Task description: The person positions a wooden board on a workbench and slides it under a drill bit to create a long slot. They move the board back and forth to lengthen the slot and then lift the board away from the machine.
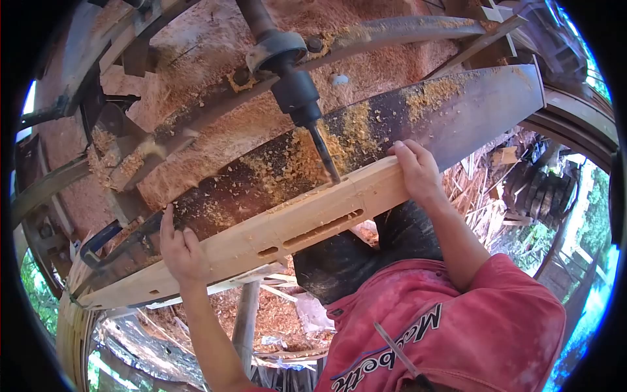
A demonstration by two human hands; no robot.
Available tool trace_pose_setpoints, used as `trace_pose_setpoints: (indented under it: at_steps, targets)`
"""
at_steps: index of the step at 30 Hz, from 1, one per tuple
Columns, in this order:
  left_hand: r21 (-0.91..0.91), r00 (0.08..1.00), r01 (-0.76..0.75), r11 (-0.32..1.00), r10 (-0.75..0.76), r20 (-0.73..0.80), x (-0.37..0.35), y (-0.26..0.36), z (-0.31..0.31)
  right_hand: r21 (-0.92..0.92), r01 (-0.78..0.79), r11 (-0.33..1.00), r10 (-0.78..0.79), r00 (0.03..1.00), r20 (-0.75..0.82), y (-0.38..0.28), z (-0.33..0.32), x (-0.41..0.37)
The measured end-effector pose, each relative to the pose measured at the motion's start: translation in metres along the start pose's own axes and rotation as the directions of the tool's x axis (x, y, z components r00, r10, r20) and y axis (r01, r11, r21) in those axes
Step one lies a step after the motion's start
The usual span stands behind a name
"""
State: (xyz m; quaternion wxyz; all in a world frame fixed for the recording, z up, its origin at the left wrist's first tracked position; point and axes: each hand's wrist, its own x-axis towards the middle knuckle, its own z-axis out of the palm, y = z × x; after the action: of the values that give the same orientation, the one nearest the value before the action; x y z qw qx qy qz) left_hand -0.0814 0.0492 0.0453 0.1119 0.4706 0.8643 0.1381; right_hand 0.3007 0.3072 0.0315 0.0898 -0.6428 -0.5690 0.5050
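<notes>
Wooden bar (261, 235), lying across the metal table (470, 104) with the drill bit (324, 157) at its far edge, should be held flat and fed slowly, left hand (183, 251) and right hand (418, 171) gripping it either side of the bit.

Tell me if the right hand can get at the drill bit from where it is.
Probably yes. The right hand grips the wooden piece just beside the drill bit, with only bare wood between them.
</notes>
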Motion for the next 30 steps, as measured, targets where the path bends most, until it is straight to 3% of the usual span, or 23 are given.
trace_pose_setpoints:
  at_steps: [4,8,13,17,25,30]
  targets:
    - [0.053,0.999,-0.006,0.999,0.004,0.033,0.003,-0.005,0.0,0.041,-0.006,0.999,0.007,1.0,-0.007,-0.006,0.001,0.0]
    - [-0.012,0.997,0.058,0.998,-0.057,0.056,0.004,-0.006,0.002,0.003,-0.019,1.0,0.019,1.0,0.007,-0.01,0.001,0.002]
    - [0.045,0.999,-0.019,0.999,0.017,0.039,0.008,-0.004,-0.003,0.007,-0.017,1.0,0.017,1.0,0.025,-0.006,0.002,0.009]
    - [-0.012,0.998,0.04,0.999,-0.039,0.052,0.012,0.005,-0.006,0.0,0.007,1.0,-0.007,1.0,0.027,-0.005,0.003,0.013]
    - [0.111,0.998,-0.028,0.993,0.021,0.066,0.018,0.0,-0.006,0.012,0.008,1.0,-0.008,1.0,0.014,-0.015,0.004,0.017]
    - [0.083,0.997,-0.036,0.996,0.03,0.069,0.023,0.0,-0.007,0.018,-0.008,1.0,0.007,1.0,0.028,-0.019,0.004,0.021]
